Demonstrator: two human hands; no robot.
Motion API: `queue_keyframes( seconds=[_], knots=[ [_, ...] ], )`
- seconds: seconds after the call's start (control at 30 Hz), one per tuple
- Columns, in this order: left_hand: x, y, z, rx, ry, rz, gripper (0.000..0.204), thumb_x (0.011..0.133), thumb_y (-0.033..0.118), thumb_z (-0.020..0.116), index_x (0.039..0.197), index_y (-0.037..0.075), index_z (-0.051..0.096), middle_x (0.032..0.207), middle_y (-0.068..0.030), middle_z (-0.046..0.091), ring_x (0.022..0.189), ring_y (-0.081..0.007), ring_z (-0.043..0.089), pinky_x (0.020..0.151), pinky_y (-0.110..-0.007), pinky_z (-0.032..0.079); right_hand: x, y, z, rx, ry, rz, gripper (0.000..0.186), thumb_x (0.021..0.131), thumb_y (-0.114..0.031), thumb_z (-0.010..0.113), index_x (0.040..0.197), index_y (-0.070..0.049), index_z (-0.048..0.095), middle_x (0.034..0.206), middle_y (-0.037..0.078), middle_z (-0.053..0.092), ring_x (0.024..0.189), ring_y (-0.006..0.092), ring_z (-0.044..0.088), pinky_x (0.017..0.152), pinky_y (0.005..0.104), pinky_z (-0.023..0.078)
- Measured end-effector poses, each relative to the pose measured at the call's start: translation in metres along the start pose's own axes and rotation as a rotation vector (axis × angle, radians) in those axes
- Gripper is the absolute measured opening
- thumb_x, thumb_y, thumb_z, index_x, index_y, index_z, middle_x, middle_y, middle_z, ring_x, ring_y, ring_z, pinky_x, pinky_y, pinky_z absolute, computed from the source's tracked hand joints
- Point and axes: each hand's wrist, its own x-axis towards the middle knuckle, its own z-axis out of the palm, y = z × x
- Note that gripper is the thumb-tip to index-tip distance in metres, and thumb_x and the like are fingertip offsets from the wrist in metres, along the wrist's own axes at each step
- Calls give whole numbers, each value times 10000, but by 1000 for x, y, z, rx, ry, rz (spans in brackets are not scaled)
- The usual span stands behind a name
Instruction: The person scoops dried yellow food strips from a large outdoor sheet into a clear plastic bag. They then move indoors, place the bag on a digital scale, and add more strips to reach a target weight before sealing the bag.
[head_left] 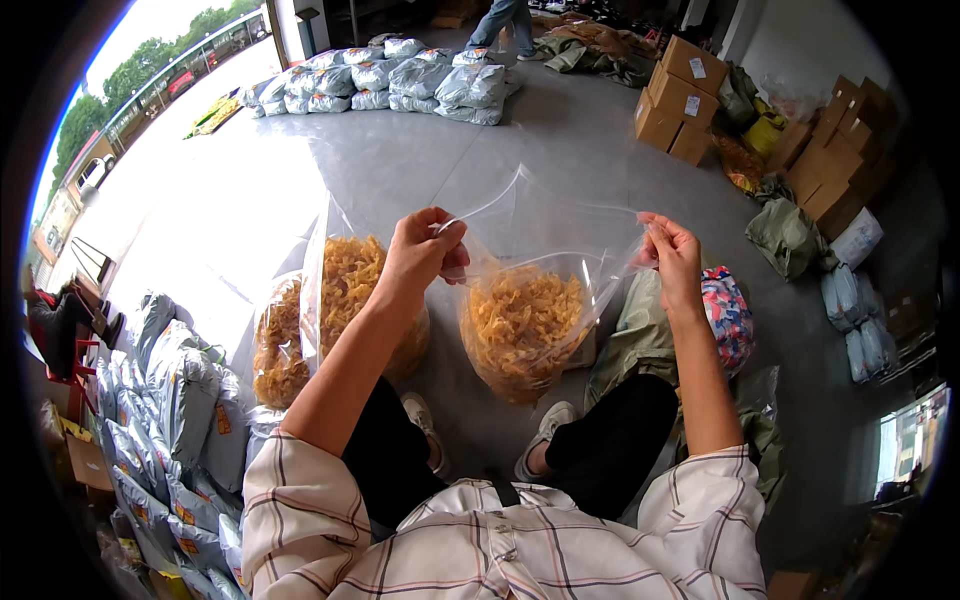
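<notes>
Between my hands hangs a clear plastic bag (pixel 525 325), partly filled with yellow-brown dried flakes. My left hand (pixel 428 248) pinches the left end of its top edge, and my right hand (pixel 668 252) pinches the right end. The bag's mouth is stretched wide between them, with its upper part above the flakes. Left of it, a larger clear bag (pixel 350 280) full of the same flakes stands on the floor, partly hidden by my left forearm. Beside that is another filled clear bag (pixel 280 345).
Grey-white packed parcels (pixel 185 400) are heaped at the left, with more stacked in a row (pixel 440 80) at the back. An olive sack (pixel 635 340) and a colourful patterned bundle (pixel 727 315) lie by my right arm. Cardboard boxes (pixel 680 100) stand far right. A person's legs (pixel 505 28) show behind.
</notes>
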Motion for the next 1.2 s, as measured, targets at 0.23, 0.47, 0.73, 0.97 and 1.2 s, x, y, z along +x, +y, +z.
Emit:
queue_keyframes(
  seconds=[0.23, 0.47, 0.73, 0.97, 1.2],
  knots=[
    [83, -8, 20, -6, 16, 38, 150, 893, 126, 547, 882, -23, 550, 633, -82, 608, 491, -160, 593, 459, -283, 516, 72, 4, -13, -147, 49, -56, 214, 934, -87, 499, 1068, 26, 622, 622, -28, 493, 525, 51, 448, 488, 229, 472],
    [141, -115, 20, 154, 36, -280, 271, 839, 31, 542, 1107, -4, 525, 775, -114, 626, 515, -193, 613, 487, -308, 548, 98, 117, -2, -441, 78, 243, 231, 929, -81, 493, 1104, 9, 613, 689, 29, 561, 563, 85, 537, 502, 250, 520],
    [90, -101, -16, 189, -47, -142, 860, 873, 387, 621, 1427, 5, 84, 1153, -186, 558, 758, -194, 636, 554, -295, 534, 33, 169, -23, -283, 235, 65, 572, 959, -282, 495, 1423, -66, 240, 1024, 90, 549, 904, 133, 542, 725, 278, 488],
    [-11, -124, -139, 1055, -492, -109, 291, 895, 281, 567, 966, 13, 657, 836, -110, 667, 800, -193, 630, 739, -334, 487, -59, 213, -114, -672, 132, 136, 694, 840, -188, 630, 1401, -30, 253, 1131, 192, 555, 937, 249, 604, 820, 363, 473],
    [-47, -145, -166, 579, -314, -339, 365, 943, 301, 491, 883, 1, 692, 796, -67, 663, 764, -139, 598, 774, -282, 455, -70, 225, -125, -840, -201, 535, 558, 782, -201, 672, 1283, -39, 488, 1159, 195, 578, 948, 271, 620, 847, 367, 481]
  ],
)
